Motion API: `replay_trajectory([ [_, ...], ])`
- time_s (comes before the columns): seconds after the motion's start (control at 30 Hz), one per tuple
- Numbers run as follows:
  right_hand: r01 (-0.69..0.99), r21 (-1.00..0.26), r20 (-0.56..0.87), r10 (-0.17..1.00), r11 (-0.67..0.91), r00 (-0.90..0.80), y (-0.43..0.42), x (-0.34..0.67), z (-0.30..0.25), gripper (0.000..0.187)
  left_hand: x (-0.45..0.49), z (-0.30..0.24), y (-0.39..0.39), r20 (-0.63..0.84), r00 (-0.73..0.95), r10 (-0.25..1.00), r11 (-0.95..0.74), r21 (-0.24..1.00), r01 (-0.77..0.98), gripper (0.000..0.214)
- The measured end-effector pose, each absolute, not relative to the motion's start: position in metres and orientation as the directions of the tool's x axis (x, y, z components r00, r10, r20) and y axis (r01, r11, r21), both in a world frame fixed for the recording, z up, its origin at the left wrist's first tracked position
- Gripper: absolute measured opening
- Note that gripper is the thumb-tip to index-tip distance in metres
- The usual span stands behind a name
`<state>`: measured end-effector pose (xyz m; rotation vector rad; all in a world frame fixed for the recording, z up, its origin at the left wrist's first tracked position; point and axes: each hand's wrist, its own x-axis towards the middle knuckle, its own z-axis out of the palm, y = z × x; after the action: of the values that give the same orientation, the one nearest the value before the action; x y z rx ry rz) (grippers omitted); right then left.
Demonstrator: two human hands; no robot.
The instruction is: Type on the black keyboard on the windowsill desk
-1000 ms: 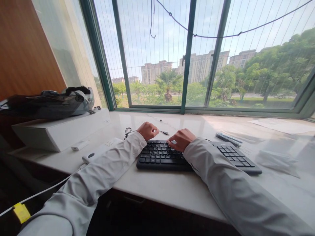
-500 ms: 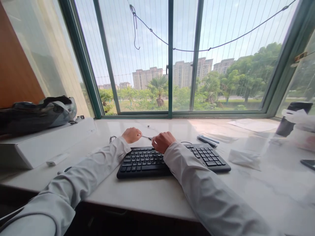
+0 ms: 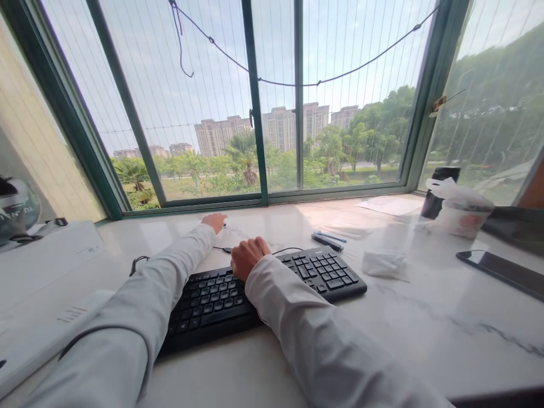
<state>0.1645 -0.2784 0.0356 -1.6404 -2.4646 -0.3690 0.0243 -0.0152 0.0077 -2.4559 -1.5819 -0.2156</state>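
The left hand (image 3: 215, 221) is stretched out past the far edge of the black keyboard (image 3: 255, 286), lying low on the white counter (image 3: 403, 334) with its fingers reaching toward the window frame (image 3: 255, 199). It looks like it is pressing down on something tiny there, maybe a small dark bit, but the spot is too small to be sure, so I cannot tell if this hand is holding anything. The right hand (image 3: 249, 258) is curled into a loose fist at the far edge of the keyboard, near the middle. It seems to pinch the thin black cable (image 3: 287, 249) that runs along the counter just behind the keyboard. Another bit of thin cable (image 3: 136, 263) lies coiled to the left of the keyboard. So the step in hand looks like sorting out that thin cable, with one hand at the cable and the other reaching for a small part farther back. The next move would call for a careful pinch with the fingertips, since the piece is small and the counter is smooth. To the right of the keyboard lie some pens (image 3: 327, 239) and a crumpled tissue (image 3: 385, 264). Farther right of the keyboard are a dark phone (image 3: 504, 273) and a cup with a plastic bag over it (image 3: 461, 212).
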Motion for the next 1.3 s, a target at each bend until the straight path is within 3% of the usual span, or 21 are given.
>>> replay_trajectory([
  [0.23,0.906,0.137,0.253,0.87,0.401,-0.423,-0.28,0.161,0.037,0.031,0.041,0.001,-0.018,0.324,0.376,0.868,-0.37,-0.084,0.925,0.027],
  [0.5,0.913,0.126,0.289,0.867,0.387,-0.407,-0.284,0.159,0.04,0.032,0.037,0.032,-0.036,0.493,0.367,0.789,-0.406,-0.03,0.913,0.025],
  [0.73,0.947,0.146,0.27,0.909,0.288,-0.318,-0.29,0.158,0.044,0.035,0.01,0.055,-0.12,0.713,0.43,0.554,-0.664,0.066,0.745,0.02],
  [0.83,0.952,0.144,0.28,0.912,0.269,-0.3,-0.289,0.161,0.045,0.036,0.003,0.059,-0.166,0.749,0.422,0.512,-0.696,0.073,0.714,0.018],
  [1.03,0.976,0.138,0.316,0.926,0.171,-0.207,-0.281,0.175,0.043,0.039,0.002,0.044,-0.21,0.773,0.38,0.509,-0.743,0.171,0.647,0.02],
  [1.2,0.978,0.178,0.36,0.917,0.112,-0.171,-0.274,0.179,0.04,0.04,0.0,0.021,-0.203,0.642,0.483,0.595,-0.78,0.318,0.539,0.023],
  [1.3,0.965,0.218,0.38,0.899,0.143,-0.219,-0.273,0.176,0.039,0.04,-0.003,0.017,-0.204,0.597,0.548,0.586,-0.807,0.372,0.459,0.021],
])
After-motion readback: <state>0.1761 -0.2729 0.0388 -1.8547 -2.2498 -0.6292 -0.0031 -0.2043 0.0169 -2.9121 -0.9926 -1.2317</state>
